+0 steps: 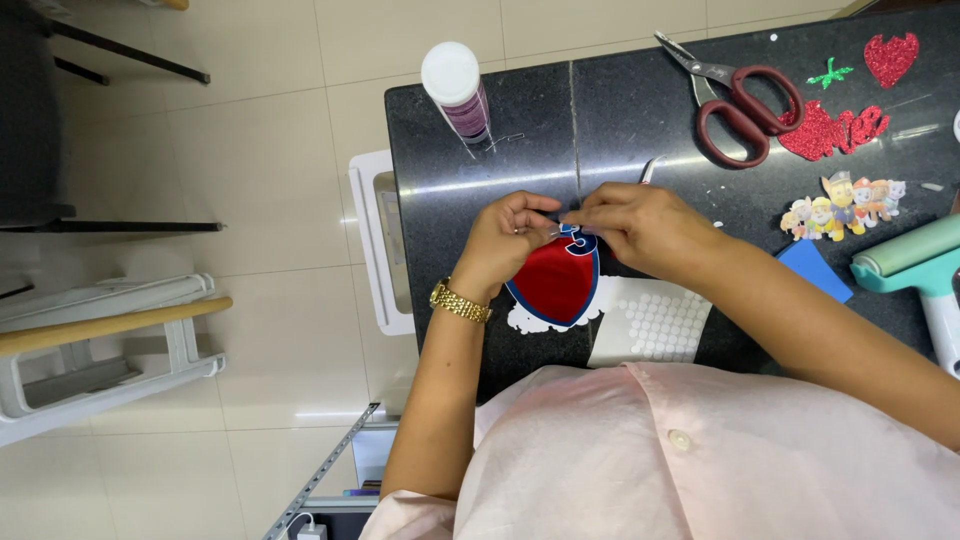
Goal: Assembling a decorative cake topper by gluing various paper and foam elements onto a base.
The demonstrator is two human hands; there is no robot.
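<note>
Both hands meet over a red shield-shaped cutout [556, 283] with a dark blue border, which lies on the black stone tabletop [520, 130]. The left hand [505, 243], with a gold watch [460, 301] on its wrist, has its fingertips pinched together at the top edge of the shield. The right hand [645, 228] closes its fingertips from the other side, and the two pinches nearly touch. Between them sits a small dark blue numeral piece [578, 240], at the shield's upper edge; both hands appear to press on it, though whether a clear film or sticker is also caught between the fingers cannot be told.

Just below the grip, under the shield's tip, a white cloud-edged shape [525, 321] shows. To the right of that, beneath the right forearm, lies a white sheet of small round adhesive dots [655, 325]. Beyond the grip, toward the far edge, stands a glue bottle [457, 92] with a white cap. Farther right of the grip lie red-handled scissors [735, 100], red glitter letters [832, 132], a red glitter heart [890, 56], a cartoon puppy cutout [843, 205], a blue paper scrap [815, 267] and a teal roller [925, 270].
</note>
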